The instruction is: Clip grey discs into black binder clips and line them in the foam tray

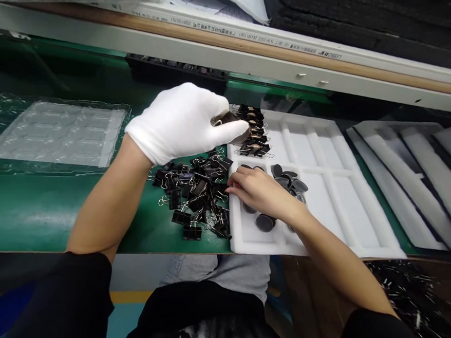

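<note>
My left hand (pixel 185 123), in a white glove, is closed around a dark, shiny piece with a rounded edge (pixel 242 136); the glove hides much of it. My bare right hand (pixel 260 187) pinches at a black binder clip (pixel 221 189) on the edge of the clip pile, fingertips at the left rim of a white foam tray (pixel 236 235). Loose binder clips (pixel 196 191) with silver wire handles lie heaped on the green table. Round dark discs (pixel 266 223) sit in the tray's near-left compartments, partly under my right hand. Clipped pieces (pixel 254 128) stand in a row in the far-left compartment.
A clear plastic blister tray (pixel 60 131) lies at the left on the green tabletop (pixel 23 209). More white foam trays (pixel 403 177) lean at the right. A black rack (pixel 176 69) stands behind, under a shelf edge (pixel 239 39). Below the table at right are more clips (pixel 416 300).
</note>
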Demonstrator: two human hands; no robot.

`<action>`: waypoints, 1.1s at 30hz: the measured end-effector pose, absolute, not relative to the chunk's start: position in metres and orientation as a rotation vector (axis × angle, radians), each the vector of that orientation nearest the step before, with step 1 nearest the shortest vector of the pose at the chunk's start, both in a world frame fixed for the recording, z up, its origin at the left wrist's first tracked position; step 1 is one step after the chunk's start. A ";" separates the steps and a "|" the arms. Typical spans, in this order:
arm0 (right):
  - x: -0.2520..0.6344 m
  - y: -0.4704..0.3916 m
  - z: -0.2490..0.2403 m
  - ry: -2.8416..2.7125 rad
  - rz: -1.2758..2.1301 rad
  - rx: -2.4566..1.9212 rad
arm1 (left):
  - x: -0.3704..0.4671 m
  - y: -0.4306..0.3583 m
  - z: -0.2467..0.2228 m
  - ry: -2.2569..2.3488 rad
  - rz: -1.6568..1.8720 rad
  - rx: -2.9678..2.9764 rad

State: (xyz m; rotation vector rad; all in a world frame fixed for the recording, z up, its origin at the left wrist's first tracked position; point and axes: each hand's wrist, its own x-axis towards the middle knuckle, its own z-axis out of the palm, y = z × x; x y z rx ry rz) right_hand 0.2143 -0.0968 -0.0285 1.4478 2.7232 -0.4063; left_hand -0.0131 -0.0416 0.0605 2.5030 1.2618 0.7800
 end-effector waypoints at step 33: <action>0.261 -0.085 -0.038 2.803 -2.308 2.520 | 0.018 -0.036 0.042 0.934 0.328 2.264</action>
